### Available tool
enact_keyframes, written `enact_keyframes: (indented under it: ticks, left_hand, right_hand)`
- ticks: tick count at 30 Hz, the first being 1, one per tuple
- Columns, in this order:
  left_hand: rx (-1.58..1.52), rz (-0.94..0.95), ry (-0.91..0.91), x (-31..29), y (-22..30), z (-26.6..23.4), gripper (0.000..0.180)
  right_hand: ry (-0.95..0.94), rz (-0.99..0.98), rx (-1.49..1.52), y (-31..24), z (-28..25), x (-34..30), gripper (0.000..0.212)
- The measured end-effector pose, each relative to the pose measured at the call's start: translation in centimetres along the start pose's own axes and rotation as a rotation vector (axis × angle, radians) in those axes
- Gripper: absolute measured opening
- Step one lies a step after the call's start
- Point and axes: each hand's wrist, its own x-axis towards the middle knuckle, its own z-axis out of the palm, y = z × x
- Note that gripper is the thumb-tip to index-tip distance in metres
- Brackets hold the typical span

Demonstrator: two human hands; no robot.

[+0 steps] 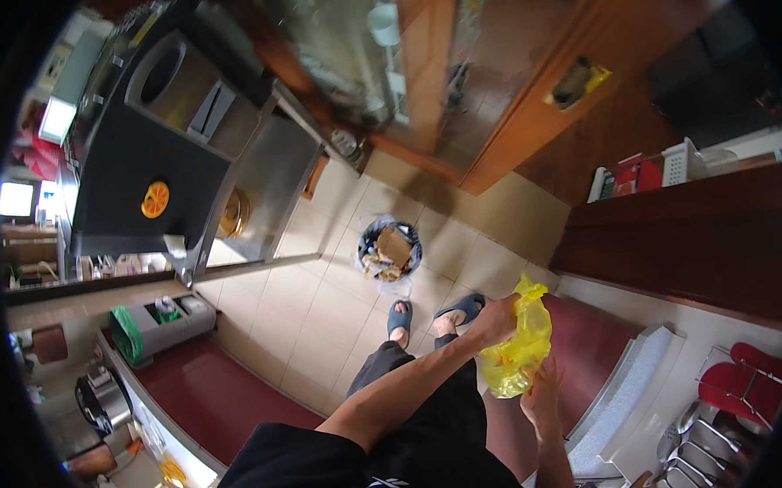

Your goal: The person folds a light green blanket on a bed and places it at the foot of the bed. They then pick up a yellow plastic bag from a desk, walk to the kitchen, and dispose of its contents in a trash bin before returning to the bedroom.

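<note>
A crumpled, translucent yellow plastic bag [520, 353] hangs between my hands, right of my legs. My left hand [496, 320] is closed on its upper part, with the arm reaching across my body. Lower down, my right hand [544, 391] grips the bag's bottom right side, fingers partly hidden by the plastic. Something orange shows faintly through the bag; its kind I cannot make out. On the floor ahead of my feet stands a bin [363, 247] lined with a dark bag, filled with cardboard and other waste.
A dark red cabinet front [214, 396] runs along the left, another [592, 344] on the right. A steel appliance [275, 192] stands ahead left. Beyond the bin is a wooden-framed glass door [427, 59]. Ladles [709, 439] and other utensils hang at the lower right.
</note>
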Motion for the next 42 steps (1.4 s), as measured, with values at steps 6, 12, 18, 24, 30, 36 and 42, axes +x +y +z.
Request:
enact_keyframes:
  ticks: [6, 12, 18, 24, 30, 36, 42]
  left_hand:
    - [-0.120, -0.095, -0.027, 6.0, 2.2, 3.6, 0.013]
    - [-0.223, -0.054, -0.216, 11.3, 14.7, 4.8, 0.012]
    - [-0.199, 0.017, -0.102, 22.0, 22.7, 2.6, 0.013]
    - [-0.148, -0.063, -0.009, 35.4, 27.4, 0.0, 0.015]
    - [-0.236, -0.086, 0.004, 49.4, 31.9, -1.7, 0.011]
    - [-0.237, -0.047, -0.009, 57.5, 39.4, -2.9, 0.014]
    - [-0.236, 0.096, 0.004, 63.3, 48.8, -7.1, 0.014]
  right_hand:
    - [0.178, 0.677, 2.028, -2.9, -3.0, 1.4, 0.064]
    - [0.500, 0.594, 1.921, 2.6, -6.6, 6.9, 0.070]
    - [0.517, 0.612, 1.764, 8.5, -12.5, 8.7, 0.065]
    - [0.478, 0.616, 1.716, 13.6, -14.5, 12.8, 0.054]
    - [0.605, 0.523, 1.578, 21.4, -19.0, 21.9, 0.049]
    - [0.821, 0.526, 1.079, 32.0, -27.6, 35.6, 0.047]
    - [0.965, 0.638, 1.057, 41.5, -39.7, 51.5, 0.078]
